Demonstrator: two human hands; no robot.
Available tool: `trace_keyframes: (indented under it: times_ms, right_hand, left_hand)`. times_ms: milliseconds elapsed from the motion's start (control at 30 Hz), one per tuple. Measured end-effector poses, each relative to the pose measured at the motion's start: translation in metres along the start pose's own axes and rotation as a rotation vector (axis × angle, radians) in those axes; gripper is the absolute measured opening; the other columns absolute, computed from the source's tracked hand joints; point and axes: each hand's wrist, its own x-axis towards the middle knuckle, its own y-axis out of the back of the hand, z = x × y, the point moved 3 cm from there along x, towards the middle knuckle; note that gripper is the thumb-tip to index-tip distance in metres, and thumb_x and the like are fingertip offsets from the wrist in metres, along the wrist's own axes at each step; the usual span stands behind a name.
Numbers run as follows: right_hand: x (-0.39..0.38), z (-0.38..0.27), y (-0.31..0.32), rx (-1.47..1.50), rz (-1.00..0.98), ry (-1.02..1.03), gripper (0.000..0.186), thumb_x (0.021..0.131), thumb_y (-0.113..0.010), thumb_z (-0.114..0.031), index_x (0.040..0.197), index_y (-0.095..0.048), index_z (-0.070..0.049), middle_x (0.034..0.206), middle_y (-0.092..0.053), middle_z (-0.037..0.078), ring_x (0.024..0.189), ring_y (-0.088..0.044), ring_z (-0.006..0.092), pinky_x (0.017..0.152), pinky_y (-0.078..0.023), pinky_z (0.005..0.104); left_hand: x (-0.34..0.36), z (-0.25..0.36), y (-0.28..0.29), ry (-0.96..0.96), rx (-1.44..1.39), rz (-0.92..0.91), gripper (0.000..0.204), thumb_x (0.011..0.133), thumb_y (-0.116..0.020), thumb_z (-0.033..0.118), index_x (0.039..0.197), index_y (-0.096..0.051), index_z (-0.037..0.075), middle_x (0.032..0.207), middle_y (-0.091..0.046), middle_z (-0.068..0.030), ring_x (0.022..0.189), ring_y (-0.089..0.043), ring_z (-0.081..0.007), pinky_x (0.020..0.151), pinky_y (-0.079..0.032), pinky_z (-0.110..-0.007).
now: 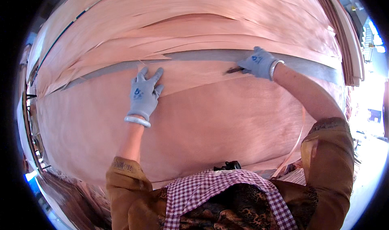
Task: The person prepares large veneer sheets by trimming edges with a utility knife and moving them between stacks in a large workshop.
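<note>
My left hand (144, 93), in a light grey-blue glove, lies with fingers spread on a thin pinkish-tan wood veneer piece (190, 75). That piece overlaps a wide veneer sheet (219, 120) nearer to me, and its edge runs slantwise up to the right. My right hand (259, 63), gloved alike, is closed around a dark, narrow, blade-like tool (234, 70), whose tip points left over the veneer. The fist covers most of the tool, so its exact kind is unclear. Beyond both hands runs a grey band (202, 54) of bare surface between veneer edges.
More veneer sheets (227, 27) with torn, lifted edges cover the far side. A thin dark rod or cord (56, 43) crosses them at the far left. Stacked brown sheets (348, 47) hang over at the far right. A loose narrow strip (298, 142) curves near my right arm.
</note>
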Motion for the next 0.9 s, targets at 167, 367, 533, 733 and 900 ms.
trace_keyframes:
  times_ms: [167,367,533,733,900]
  right_hand:
    - [-0.031,0.086,-0.081,0.143,-0.011,-0.213,0.013,0.088,-0.052,-0.023,0.098,-0.059,-0.019,0.084,-0.066,0.005,0.077,-0.063,0.0211,0.086,-0.038,0.0358]
    - [-0.109,0.099,-0.095,0.952,0.174,-0.689,0.029,0.092,-0.052,-0.031,0.110,-0.056,-0.009,0.089,-0.066,0.011,0.085,-0.063,0.0283,0.077,-0.046,0.0365]
    - [-0.139,0.032,-0.121,1.074,0.605,-0.547,0.046,0.083,-0.062,-0.027,0.126,-0.050,-0.015,0.104,-0.064,0.016,0.097,-0.060,0.0305,0.083,-0.046,0.0360]
    - [-0.210,-0.050,-0.114,0.821,0.461,-0.436,0.015,0.078,-0.061,-0.020,0.079,-0.058,-0.005,0.076,-0.058,0.017,0.074,-0.056,0.0378,0.063,-0.044,0.0442]
    - [-0.331,-0.102,-0.189,0.983,0.182,-0.617,0.017,0.072,-0.061,-0.018,0.074,-0.060,-0.001,0.058,-0.054,0.017,0.050,-0.052,0.0284,0.051,-0.044,0.0372]
  left_hand:
    - [0.003,0.004,-0.006,-0.028,-0.006,0.007,0.052,0.080,-0.066,0.016,0.129,-0.052,0.026,0.131,-0.041,-0.0186,0.108,-0.045,-0.0348,0.094,-0.041,-0.042]
    - [0.000,0.004,-0.002,-0.015,0.024,-0.008,0.050,0.079,-0.067,0.019,0.127,-0.054,0.024,0.132,-0.040,-0.0192,0.111,-0.045,-0.0368,0.092,-0.043,-0.043]
    - [0.003,0.011,0.007,-0.120,0.222,-0.026,0.044,0.081,-0.061,0.028,0.124,-0.057,0.026,0.125,-0.047,-0.0179,0.108,-0.047,-0.0340,0.091,-0.040,-0.044]
    - [0.011,0.033,0.037,-0.211,0.417,0.015,0.029,0.083,-0.055,0.038,0.107,-0.068,0.025,0.126,-0.050,-0.0116,0.112,-0.046,-0.0311,0.089,-0.035,-0.049]
    - [0.017,0.019,0.040,-0.261,0.425,0.035,0.024,0.084,-0.054,0.037,0.092,-0.072,0.024,0.130,-0.050,-0.0096,0.114,-0.045,-0.0312,0.087,-0.034,-0.051]
